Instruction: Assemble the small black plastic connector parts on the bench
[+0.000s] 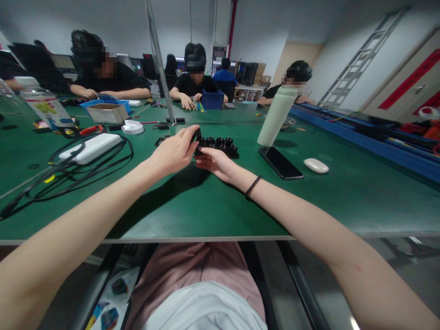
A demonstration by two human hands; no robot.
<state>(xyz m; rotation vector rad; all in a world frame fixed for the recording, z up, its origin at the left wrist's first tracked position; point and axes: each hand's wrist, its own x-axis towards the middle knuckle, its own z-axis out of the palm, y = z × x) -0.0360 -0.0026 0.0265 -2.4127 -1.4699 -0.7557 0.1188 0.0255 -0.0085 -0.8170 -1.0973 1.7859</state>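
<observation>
Over the middle of the green table [206,201], my left hand [177,149] and my right hand [218,162] come together around a small black part [198,138]. Fingers of both hands are closed on it, and they cover much of it, so its exact kind is hidden. Just behind my right hand lies a group of several small black pieces [222,144] with rounded tops, standing in rows. Some flat dark pieces [161,140] lie beyond my left hand.
To the right are a black phone [281,162], a white oval case [316,166] and a pale green bottle [277,117]. A white power strip [91,149] with looped black cable lies left. A metal pole [161,64] rises behind my hands. Several people sit across the table.
</observation>
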